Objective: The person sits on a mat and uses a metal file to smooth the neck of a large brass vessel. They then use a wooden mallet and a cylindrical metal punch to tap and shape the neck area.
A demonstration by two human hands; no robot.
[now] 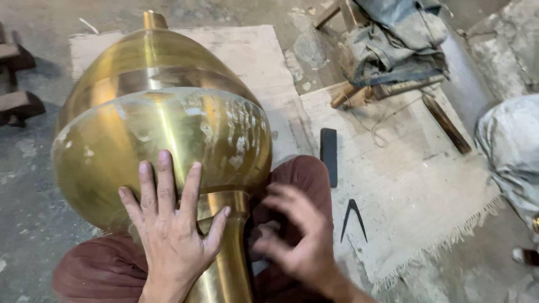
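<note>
The left hand lay flat and open, fingers spread wide, palm pressed against the lower curve of a large brass finial. The finial was bulb-shaped, polished gold with dull smeared patches, and it rested across the person's lap on maroon trousers. Its narrow neck ran down between the two hands, touching the thumb side of the left hand. Its pointed tip lay at the far end, well beyond the left fingertips.

The right hand was blurred. It sat just to the right of the neck, fingers loosely curled; whether it gripped anything could not be determined.

To the right of the right hand, a woven mat with a fringed edge covered the floor. On it, near the right hand, lay a black pair of dividers, legs apart. Beyond the right hand lay a black rectangular block. Farther off to the right stood a low wooden stool piled with grey cloth. A flattened sheet of cardboard lay under the far part of the finial
</note>
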